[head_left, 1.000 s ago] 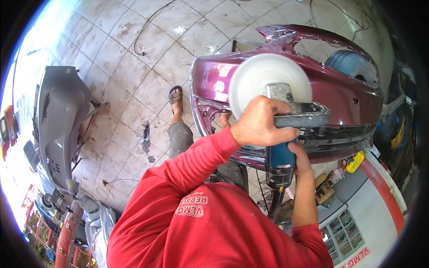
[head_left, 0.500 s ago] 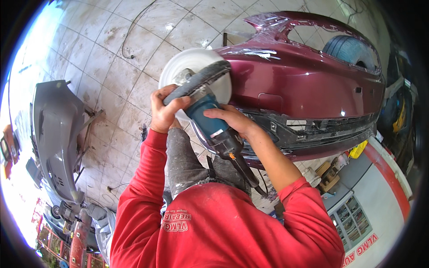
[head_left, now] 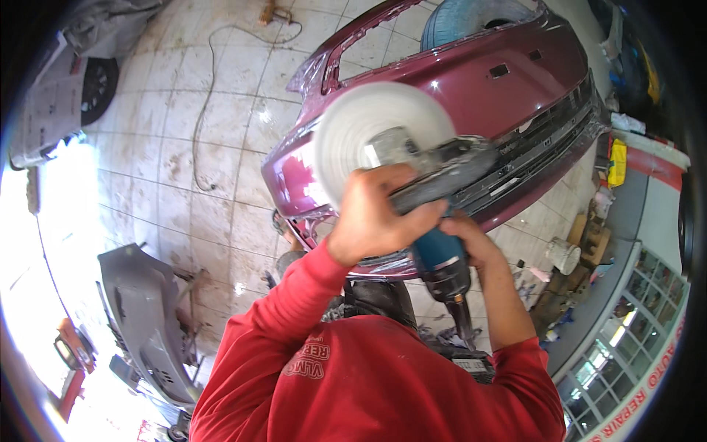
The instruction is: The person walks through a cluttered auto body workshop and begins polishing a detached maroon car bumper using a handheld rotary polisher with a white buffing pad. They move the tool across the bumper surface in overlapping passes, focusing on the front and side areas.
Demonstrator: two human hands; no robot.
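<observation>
A blue and black rotary polisher [head_left: 440, 250] is in both my hands. My left hand [head_left: 374, 219] is closed round its black loop handle [head_left: 460, 175], close behind the pad. Farther back, my right hand [head_left: 477, 241] grips the polisher's body, fingers partly hidden by it. The round white pad [head_left: 340, 140] is blurred, as if spinning. It overlaps the left part of a maroon car bumper [head_left: 464, 77]; whether it touches the paint, I cannot tell. White smears mark the bumper's left end, and black trim runs along its near side.
A grey bumper [head_left: 143, 309] rests on a stand at the left. A power cord [head_left: 197, 140] trails over the tiled floor [head_left: 166, 184]. Behind the maroon bumper lies a tyre [head_left: 449, 26]. A yellow container [head_left: 617, 163] and a whitish bucket [head_left: 563, 255] stand along the right wall.
The polisher has moved rightward and its pad now overlaps the maroon bumper's face rather than its left end. The whole view has shifted. Both hands keep their hold.
</observation>
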